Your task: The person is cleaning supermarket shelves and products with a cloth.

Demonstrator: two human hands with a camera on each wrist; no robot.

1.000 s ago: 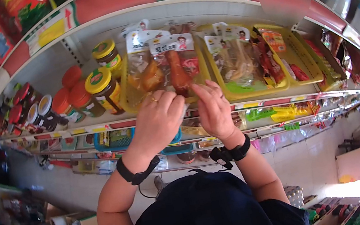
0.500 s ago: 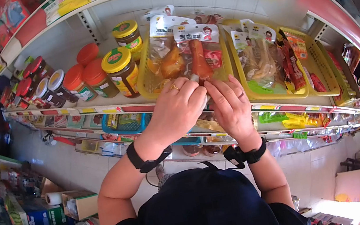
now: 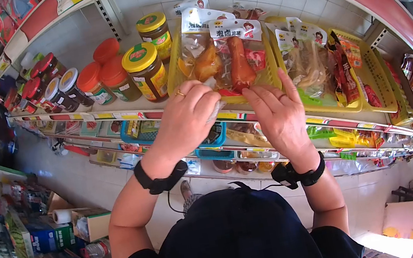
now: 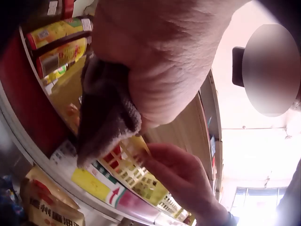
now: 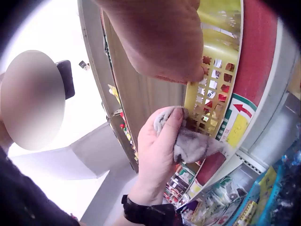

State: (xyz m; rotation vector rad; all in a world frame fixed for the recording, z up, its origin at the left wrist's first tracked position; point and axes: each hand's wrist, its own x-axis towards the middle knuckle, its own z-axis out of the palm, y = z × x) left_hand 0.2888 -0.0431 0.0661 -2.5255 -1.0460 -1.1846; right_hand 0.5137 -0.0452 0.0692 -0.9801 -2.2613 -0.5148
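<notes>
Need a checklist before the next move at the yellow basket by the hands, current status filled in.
1. Cloth secured: ok, gripped between the thumb and fingers of the left hand.
2. Right hand in place: ok, its fingers are at the front rim of the yellow basket.
3. Right hand's hold firm: cannot tell, its thumb is not clearly visible.
4. Packet with the reddish drumstick contained: ok, it lies in the basket.
5. Clearance to the front yellow-lidded jar: cannot tell, it stands close beside the basket and any contact is unclear.
</notes>
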